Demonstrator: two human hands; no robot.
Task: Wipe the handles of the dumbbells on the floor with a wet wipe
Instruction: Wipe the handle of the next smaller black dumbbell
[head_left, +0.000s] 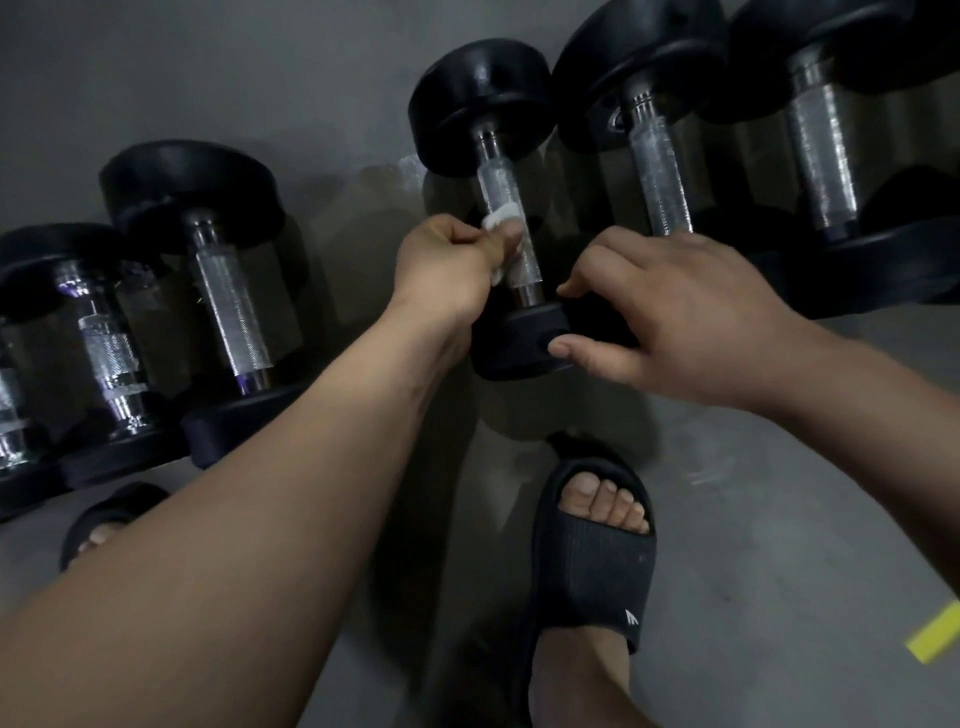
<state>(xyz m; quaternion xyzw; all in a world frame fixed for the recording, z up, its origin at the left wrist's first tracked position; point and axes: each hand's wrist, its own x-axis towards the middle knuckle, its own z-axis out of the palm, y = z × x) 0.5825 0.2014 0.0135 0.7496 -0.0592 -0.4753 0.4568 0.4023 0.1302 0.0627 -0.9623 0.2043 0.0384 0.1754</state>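
A black dumbbell (480, 93) with a knurled chrome handle (498, 179) lies on the grey floor in the middle of the row. My left hand (447, 265) grips a white wet wipe (501, 215) wrapped against the lower half of that handle. My right hand (670, 317) holds the dumbbell's near black head (524, 340), thumb on its front face and fingers curled over its top edge. Part of the wipe and the handle's lower end are hidden by my left fingers.
Two dumbbells (228, 291) (104, 332) lie to the left, two larger ones (660, 171) (826, 150) to the right. My right foot in a black slide sandal (592, 561) stands just below the dumbbell, my left sandal (104, 519) further left. A yellow strip (935, 636) marks the floor at right.
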